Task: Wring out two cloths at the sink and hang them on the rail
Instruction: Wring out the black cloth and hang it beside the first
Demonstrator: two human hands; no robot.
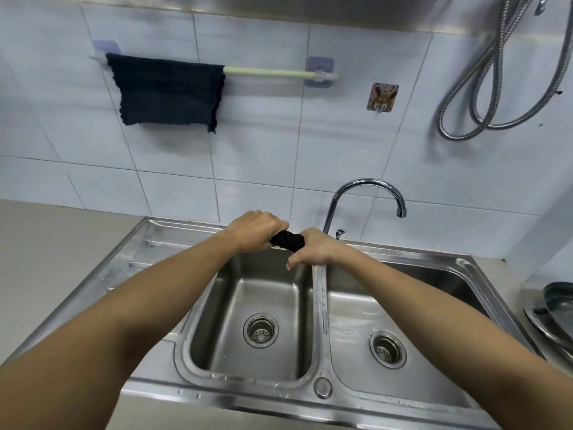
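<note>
Head view. Both hands out over the back edge of the sink (161, 352), above the left basin (235, 305). Left hand (255, 228) fisted, knuckles up, fingers curled tight round one end of a dark cloth (287, 240). Right hand (313, 249) fisted round the other end, thumb pointing down toward the divider between the basins. Only a short twisted length of the cloth shows between the two fists — the rest is hidden inside the grips.

A second dark cloth (167, 91) hangs draped over the left part of the rail (273, 72) on the tiled wall, spread flat, lower edge free.

Tap (366, 193) stands behind the right hand, spout over the right basin. Steel hose (483, 88) looped on the wall at upper right. Dishes (555, 311) on the desk at the right edge.
</note>
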